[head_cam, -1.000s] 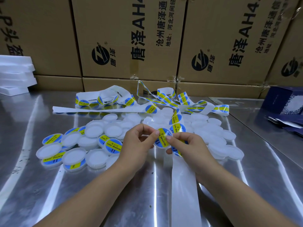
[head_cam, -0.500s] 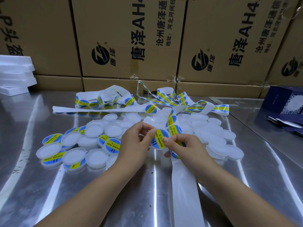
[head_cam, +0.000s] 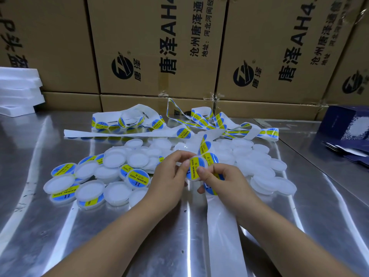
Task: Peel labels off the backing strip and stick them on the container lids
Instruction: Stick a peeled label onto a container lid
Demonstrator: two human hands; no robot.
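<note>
We look down at two bare forearms that meet in the middle, low over a metal table.

The left hand curls its thumb and fingers round the rim of a round white lid and holds it tilted up towards us. A blue label with a yellow band lies on the lid, between the two thumbs. The band runs from near us to away, leaning a little right.

The right hand comes in from the right, its thumb pinching the label's near edge. Its other fingers are curled under, and we cannot tell what they hold. The right thumb is the nearer one for smoothing the label flat, we judge, while the left hand steadies the lid.

The white backing strip runs from under the right hand towards us, bare. Beyond the hands it rises into loose coils that carry more labels.

At far left sits a stack of white foam trays. Nearer the left hand lie labelled lids, overlapping. Right of the hands is a heap of bare lids. A blue box stands at the right edge.

Brown printed cartons wall off the back.
</note>
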